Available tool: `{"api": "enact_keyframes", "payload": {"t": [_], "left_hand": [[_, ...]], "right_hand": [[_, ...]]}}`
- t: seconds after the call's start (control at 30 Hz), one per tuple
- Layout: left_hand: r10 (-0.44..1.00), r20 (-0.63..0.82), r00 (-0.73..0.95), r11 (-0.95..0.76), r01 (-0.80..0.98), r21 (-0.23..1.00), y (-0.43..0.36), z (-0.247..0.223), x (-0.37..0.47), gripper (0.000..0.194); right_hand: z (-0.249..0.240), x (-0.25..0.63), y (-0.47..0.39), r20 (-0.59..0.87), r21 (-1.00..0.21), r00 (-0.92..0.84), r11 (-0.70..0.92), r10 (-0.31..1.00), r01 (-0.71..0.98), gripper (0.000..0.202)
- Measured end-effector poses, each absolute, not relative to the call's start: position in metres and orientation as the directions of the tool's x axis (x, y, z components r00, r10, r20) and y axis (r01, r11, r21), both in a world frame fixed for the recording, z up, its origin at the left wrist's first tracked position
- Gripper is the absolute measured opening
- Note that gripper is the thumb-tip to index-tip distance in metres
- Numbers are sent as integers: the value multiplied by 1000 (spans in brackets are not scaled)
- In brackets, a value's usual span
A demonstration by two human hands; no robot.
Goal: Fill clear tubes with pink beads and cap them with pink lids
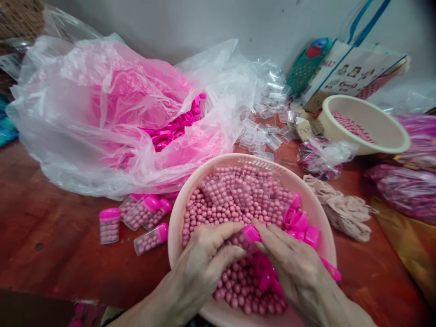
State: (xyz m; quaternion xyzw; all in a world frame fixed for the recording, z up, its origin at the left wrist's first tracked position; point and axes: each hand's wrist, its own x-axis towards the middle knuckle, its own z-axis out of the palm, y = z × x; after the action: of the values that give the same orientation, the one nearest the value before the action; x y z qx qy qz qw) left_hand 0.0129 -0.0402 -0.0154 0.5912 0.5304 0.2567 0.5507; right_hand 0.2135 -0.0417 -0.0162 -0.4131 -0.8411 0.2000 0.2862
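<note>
Taking the pale pink basin (pixel 318 213) as the dial, a translucent plastic bag (pixel 78 118) of pink pieces sprawls towards ten o'clock, and bead-filled containers (pixel 109 230) with pink lids sit at nine on the reddish table (pixel 61 245). Over the beads (pixel 204 209), just below the dial's centre, the left hand (pixel 207 254) pinches a small clear container (pixel 239 240) narrowly between thumb and fingers. Clear containers (pixel 262 136) are scattered at twelve. The right hand's (pixel 296 259) fingertips close in on the held container's pink cap (pixel 251 233); loose pink caps (pixel 299 222) lie inside the rim near three. A beige cloth (pixel 344 211) rests between two and three; a cream bowl (pixel 374 145) stands towards two.
</note>
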Motion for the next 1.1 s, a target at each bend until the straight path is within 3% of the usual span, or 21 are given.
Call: {"api": "enact_keyframes", "payload": {"t": [0.23,0.43,0.67,0.9,1.0,1.1], "left_hand": [[900,-291,325,202,281,938,-39,-10,13,19],[880,-302,368,283,105,953,-37,-12,12,24],[907,-281,313,246,148,958,-36,-9,11,13],[830,-382,406,469,-138,872,-33,-6,14,20],[815,-374,442,515,-259,817,-32,-6,15,25],[827,-367,427,490,-225,842,-33,-8,16,25]], "right_hand": [[-18,217,-44,290,-396,-563,632,774,666,50],[-8,211,-47,258,-377,-592,643,764,666,52],[-24,211,-44,280,-418,-588,648,759,637,58],[1,214,-29,208,-673,-572,541,793,504,45],[13,213,-28,208,-690,-549,519,810,505,40],[13,211,-33,211,-662,-533,521,819,538,43]]}}
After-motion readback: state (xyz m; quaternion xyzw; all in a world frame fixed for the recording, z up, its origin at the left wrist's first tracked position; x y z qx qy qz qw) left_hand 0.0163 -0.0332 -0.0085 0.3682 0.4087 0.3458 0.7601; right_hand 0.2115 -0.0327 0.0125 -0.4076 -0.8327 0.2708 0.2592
